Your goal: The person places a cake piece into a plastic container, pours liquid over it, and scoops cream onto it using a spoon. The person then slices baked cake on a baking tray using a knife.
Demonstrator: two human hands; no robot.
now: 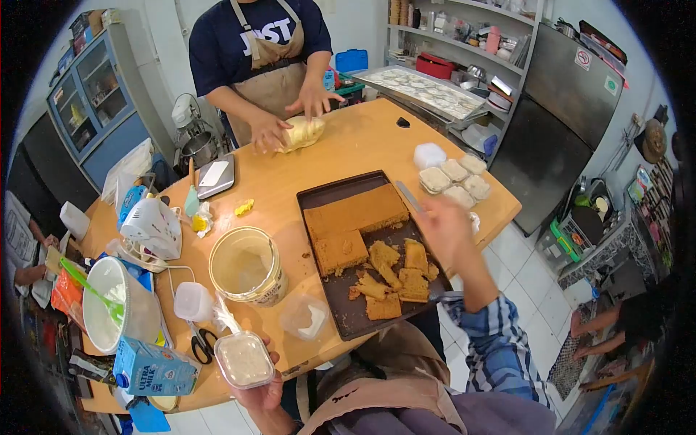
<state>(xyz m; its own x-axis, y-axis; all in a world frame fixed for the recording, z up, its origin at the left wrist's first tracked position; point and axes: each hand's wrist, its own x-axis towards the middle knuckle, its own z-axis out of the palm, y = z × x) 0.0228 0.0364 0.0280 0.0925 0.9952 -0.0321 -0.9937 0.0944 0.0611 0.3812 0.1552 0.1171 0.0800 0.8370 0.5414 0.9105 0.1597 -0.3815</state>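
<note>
My left hand [267,391] is wrapped round a small clear tub [245,360] with a pale, level filling, held at the table's front edge beside black scissors [204,345]. My right hand [444,225] grips a knife [409,196] above the right side of a dark baking tray [307,212]. A brown cake slab [355,212] fills the tray's far part, and broken pieces [414,284] lie in its near part. An open, empty-looking tub [305,317] stands left of the tray. Several filled tubs [455,170] are grouped at the right, beside my right hand.
Across the table [377,138], a co-worker's hands press on dough [304,133]. A large bucket [249,266], white bowl [122,304], milk carton [157,367], hand mixer [151,226] and scale [216,176] stand on the left. Other people's arms show at both sides.
</note>
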